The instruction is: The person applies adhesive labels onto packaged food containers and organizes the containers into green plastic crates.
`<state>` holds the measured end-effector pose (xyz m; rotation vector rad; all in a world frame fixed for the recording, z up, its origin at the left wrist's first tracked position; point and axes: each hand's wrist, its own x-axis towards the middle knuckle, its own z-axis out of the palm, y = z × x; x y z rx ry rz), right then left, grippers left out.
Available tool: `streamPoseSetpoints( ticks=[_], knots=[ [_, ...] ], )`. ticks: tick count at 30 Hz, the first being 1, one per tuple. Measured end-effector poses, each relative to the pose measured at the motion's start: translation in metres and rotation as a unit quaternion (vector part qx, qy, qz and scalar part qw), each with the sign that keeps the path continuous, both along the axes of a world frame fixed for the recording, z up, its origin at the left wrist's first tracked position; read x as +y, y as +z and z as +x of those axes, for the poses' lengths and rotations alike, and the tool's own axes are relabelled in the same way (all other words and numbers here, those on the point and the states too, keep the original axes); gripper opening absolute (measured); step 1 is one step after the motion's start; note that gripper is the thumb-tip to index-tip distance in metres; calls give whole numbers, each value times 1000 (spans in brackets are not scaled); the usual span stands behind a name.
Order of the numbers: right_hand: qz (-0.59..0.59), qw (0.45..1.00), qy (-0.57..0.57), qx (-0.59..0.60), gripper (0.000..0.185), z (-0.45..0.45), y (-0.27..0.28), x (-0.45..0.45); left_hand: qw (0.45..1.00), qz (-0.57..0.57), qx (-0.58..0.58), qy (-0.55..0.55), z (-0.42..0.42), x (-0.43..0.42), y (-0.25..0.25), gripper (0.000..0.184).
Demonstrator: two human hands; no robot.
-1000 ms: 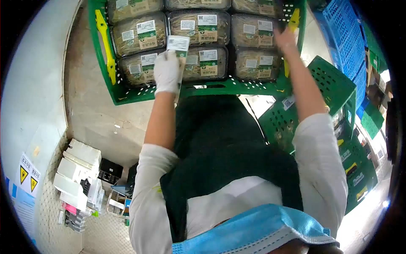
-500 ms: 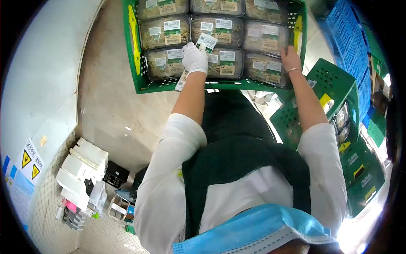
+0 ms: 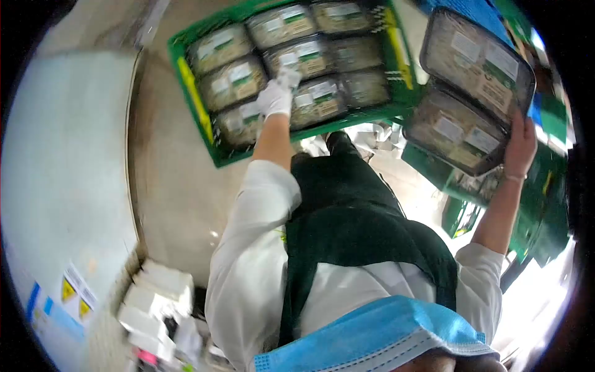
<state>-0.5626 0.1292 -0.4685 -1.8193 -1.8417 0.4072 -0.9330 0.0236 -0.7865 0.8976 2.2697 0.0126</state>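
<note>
Right hand (image 3: 520,149), bare, bracelet at wrist, grips two clear-topped packs by their right side: far pack (image 3: 474,65) and near pack (image 3: 455,130), touching, both tilted, held outside the crate to its right. Left hand (image 3: 276,98), white glove, fingers closed on a white strip (image 3: 289,77) (blurred, print unreadable), above the middle of the green crate (image 3: 232,157). Crate sits ahead of the person, slightly askew, packs in rows and columns inside; middle-column pack (image 3: 318,101) in near row shows its labels. Right-column near pack (image 3: 365,88) looks darker, labels hard to make out. Yellow handles on crate: left handle (image 3: 196,102), right handle (image 3: 398,46). More green crates (image 3: 427,162) lower right, beyond the near pack. White boxes (image 3: 155,297) near left, by the wall (image 3: 68,167).
</note>
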Motion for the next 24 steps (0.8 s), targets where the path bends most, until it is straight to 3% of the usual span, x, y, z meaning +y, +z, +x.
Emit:
streamPoseSetpoints(
  ticks=[1, 3, 4, 5, 6, 7, 8, 9, 10, 11, 12, 13, 14, 15, 16, 18, 19, 20, 21, 22, 23, 24],
  knots=[
    [21, 999, -2, 42, 33, 17, 22, -13, 999, 16, 12, -25, 3, 3, -7, 60],
    [47, 991, -119, -42, 30, 53, 61, -17, 998, 1, -41, 39, 23, 32, 82, 57],
    [32, 985, -141, -92, 28, 81, 85, -17, 994, 1, -104, 23, 0, 40, 32, 59],
    [9, 978, -159, -134, 27, 108, 106, -15, 986, 85, -147, -1, -3, 48, 29, 53],
    [33, 979, -146, -138, 25, 126, 123, -13, 993, 101, -10, 56, 4, 55, 28, 51],
    [97, 980, -111, -135, 26, 158, 133, -6, 988, 148, 2, 47, 2, 63, 22, 48],
    [49, 954, -203, -214, 27, 180, 143, 4, 983, 182, 34, 13, -4, 72, 26, 46],
    [60, 933, -181, -305, 23, 217, 151, 6, 974, 214, 68, -15, 2, 73, 37, 44],
    [93, 922, -153, -342, 24, 187, 154, 4, 967, 216, 118, -71, 12, 77, 54, 43],
    [22, 915, -215, -341, 32, 214, 145, 10, 954, 216, 169, -120, 19, 79, 80, 42],
    [50, 856, -276, -435, 22, 228, 129, 25, 940, 240, 189, -154, 24, 79, 107, 40],
    [-10, 796, -297, -528, 22, 271, 105, 39, 923, 265, 209, -184, 32, 78, 132, 38],
    [-39, 814, -303, -495, 22, 282, 94, 48, 901, 295, 242, -208, 36, 78, 152, 35],
    [-113, 731, -148, -656, 25, 324, 74, 55, 875, 323, 277, -232, 39, 76, 177, 33],
    [-127, 758, -250, -589, 26, 318, 60, 65, 871, 347, 265, -226, 56, 74, 207, 28],
    [-113, 781, -159, -594, 19, 408, -28, 88, 842, 437, 218, -231, 109, 76, 266, 22],
    [-139, 816, -183, -530, 19, 391, -55, 91, 813, 497, 182, -242, 139, 77, 292, 19],
    [-190, 798, -166, -547, 21, 379, -85, 90, 821, 454, 215, -271, 165, 79, 314, 15],
    [-256, 838, -161, -453, 24, 373, -110, 93, 789, 508, 199, -282, 202, 86, 331, 16],
    [-327, 839, -168, -401, 23, 358, -120, 94, 734, 547, 239, -325, 232, 96, 339, 16],
    [-334, 861, -200, -326, 22, 344, -125, 95, 733, 533, 224, -358, 262, 106, 347, 15],
    [-364, 856, -138, -339, 21, 340, -131, 94, 698, 553, 227, -394, 296, 121, 351, 12]
  ],
)
